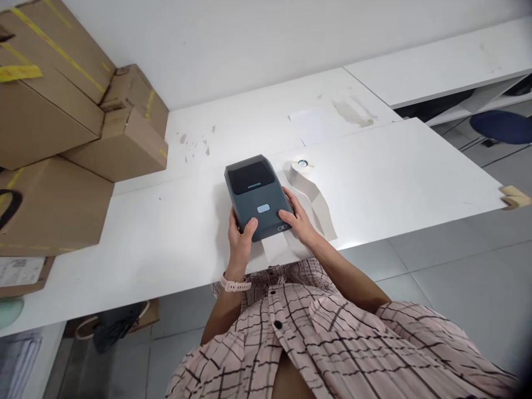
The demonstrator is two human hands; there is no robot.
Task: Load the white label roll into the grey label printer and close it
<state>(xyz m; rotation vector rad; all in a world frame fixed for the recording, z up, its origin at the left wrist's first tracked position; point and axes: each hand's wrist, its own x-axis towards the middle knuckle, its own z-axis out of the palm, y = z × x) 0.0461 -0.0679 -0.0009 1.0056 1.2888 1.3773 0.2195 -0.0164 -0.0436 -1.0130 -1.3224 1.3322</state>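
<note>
A dark blue-grey label printer (255, 202) with a black window and a pale blue button is held over the white table's front part. My left hand (241, 238) grips its near left corner, thumb on top and fingers along the side. At the right side, my right hand (298, 217) is closed on it the same way, its thumb near the front corner. Beneath the printer's front edge lies a white paper strip (274, 247). Just right of it a curling pale paper liner (318, 205) spreads over the table, with a small ring-shaped roll (302, 163) at its far end.
Stacked cardboard boxes (83, 205) with yellow tape fill the left end of the white table (166, 244). Torn paper residue (353, 113) marks the tabletop near the wall. A blue stool (502, 126) stands on the right, and a cardboard piece (514, 197) sits at the table's right corner.
</note>
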